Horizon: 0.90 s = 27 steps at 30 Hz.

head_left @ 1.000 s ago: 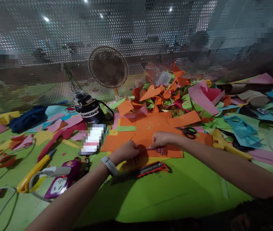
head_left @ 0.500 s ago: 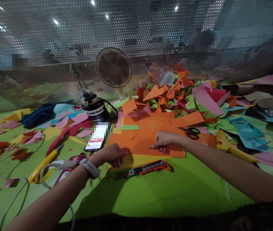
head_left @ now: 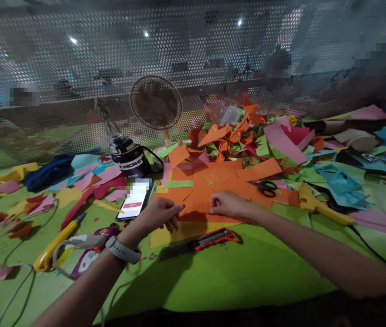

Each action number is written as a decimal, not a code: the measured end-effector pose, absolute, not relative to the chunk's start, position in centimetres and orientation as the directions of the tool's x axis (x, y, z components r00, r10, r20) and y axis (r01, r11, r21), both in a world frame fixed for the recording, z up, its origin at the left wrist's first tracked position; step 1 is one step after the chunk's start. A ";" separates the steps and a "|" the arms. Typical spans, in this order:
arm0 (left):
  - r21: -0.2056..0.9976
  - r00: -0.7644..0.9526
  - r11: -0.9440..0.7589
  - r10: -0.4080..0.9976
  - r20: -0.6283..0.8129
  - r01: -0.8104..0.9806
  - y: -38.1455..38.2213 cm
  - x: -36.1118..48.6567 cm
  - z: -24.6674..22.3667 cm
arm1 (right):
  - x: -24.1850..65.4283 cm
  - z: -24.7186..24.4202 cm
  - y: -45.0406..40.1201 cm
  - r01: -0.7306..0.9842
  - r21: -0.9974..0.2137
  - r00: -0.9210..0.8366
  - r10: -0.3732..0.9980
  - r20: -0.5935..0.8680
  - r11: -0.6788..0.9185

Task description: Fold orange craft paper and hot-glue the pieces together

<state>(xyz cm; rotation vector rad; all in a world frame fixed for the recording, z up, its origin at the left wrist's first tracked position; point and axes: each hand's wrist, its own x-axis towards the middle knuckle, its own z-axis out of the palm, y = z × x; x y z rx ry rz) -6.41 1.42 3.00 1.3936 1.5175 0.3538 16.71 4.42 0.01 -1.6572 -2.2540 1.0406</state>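
My left hand [head_left: 160,213], with a pale watch at the wrist, hovers over the left part of the orange paper [head_left: 227,179]. Its thumb and index finger come together in a pinch while the other fingers curl below. Over the paper's near middle, my right hand [head_left: 230,204] is closed with fingers bent inward. Anything in either pinch is too small or hidden to make out. A yellow sheet [head_left: 160,237] shows under the orange paper's near edge. Just in front lies a utility knife [head_left: 213,240] with orange edges. Black-handled scissors [head_left: 266,188] rest beyond my right forearm.
A phone [head_left: 134,200], a black bottle [head_left: 130,159] and a fan [head_left: 156,102] stand or lie beyond my left hand. Orange scraps [head_left: 220,134] are heaped at the back. A yellow glue gun [head_left: 325,206] lies right; a yellow-handled cutter [head_left: 56,243] and cables lie left.
Both hands have risen slightly off the orange paper's near edge. My left hand has turned a little, its fingertips now higher. The whole view has shifted slightly.
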 end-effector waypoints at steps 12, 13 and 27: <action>0.930 0.152 0.308 0.948 -0.280 -0.203 2.6 -2.0 -0.1 | 15.1 0.5 3.6 0.566 -0.811 -0.291 0.956 -0.026 0.150; 0.925 0.128 0.295 0.954 -0.271 -0.239 2.7 -1.9 -0.3 | 15.0 0.4 3.5 0.578 -0.802 -0.291 0.956 -0.034 0.147; 0.815 0.206 0.507 0.861 -0.464 -0.281 3.8 -4.2 -0.4 | 18.5 2.9 3.6 0.488 -0.530 -0.552 0.716 0.427 0.693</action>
